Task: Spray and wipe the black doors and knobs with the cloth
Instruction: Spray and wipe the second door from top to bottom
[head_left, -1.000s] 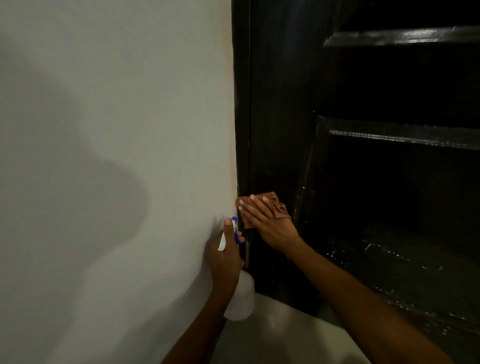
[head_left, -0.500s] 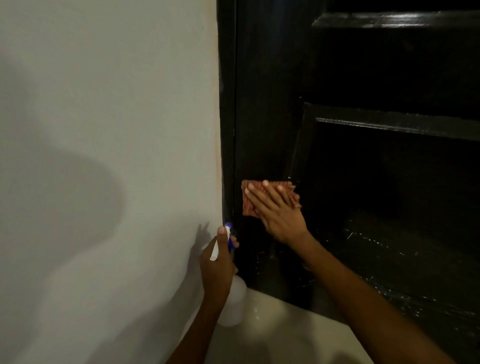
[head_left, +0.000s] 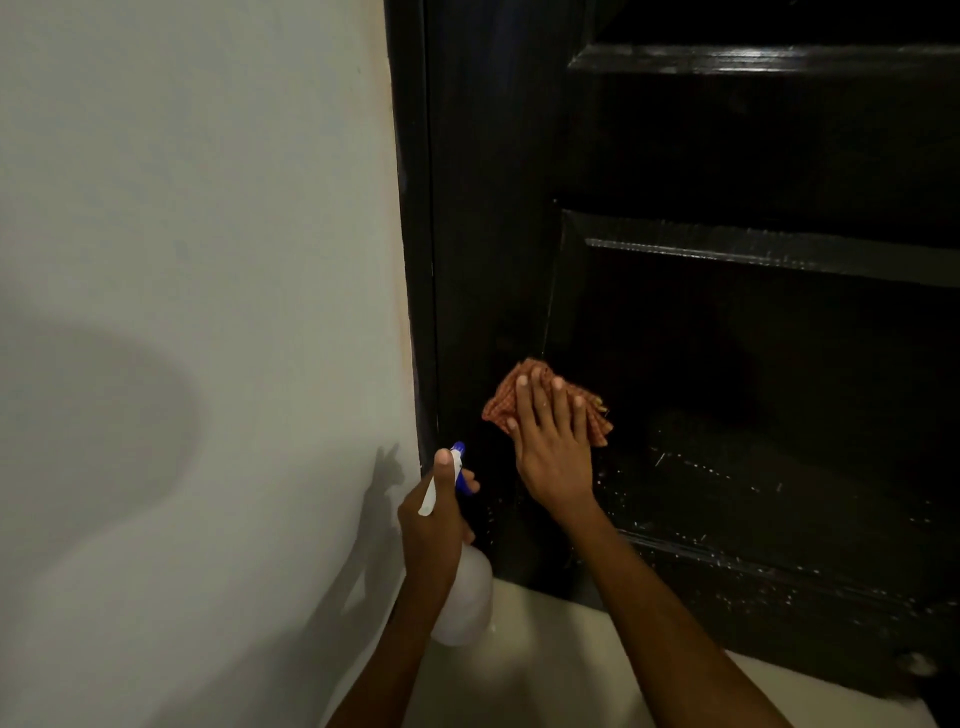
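The orange checked cloth (head_left: 540, 402) is lying flat against the lower left part of the black door (head_left: 727, 364), with the right hand (head_left: 553, 447) pressing it, fingers straight. Left of it, the left hand (head_left: 434, 519) is gripping a white spray bottle (head_left: 465, 597) near the pale wall (head_left: 182, 260).

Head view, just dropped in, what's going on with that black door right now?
A person is wiping the black door low down, near its left edge. The right hand presses an orange checked cloth flat against the door with straight fingers. The left hand grips a white spray bottle with a blue nozzle, held close to the door frame beside the white wall. Fine droplets show on the lower panel to the right of the cloth, not yet wiped.
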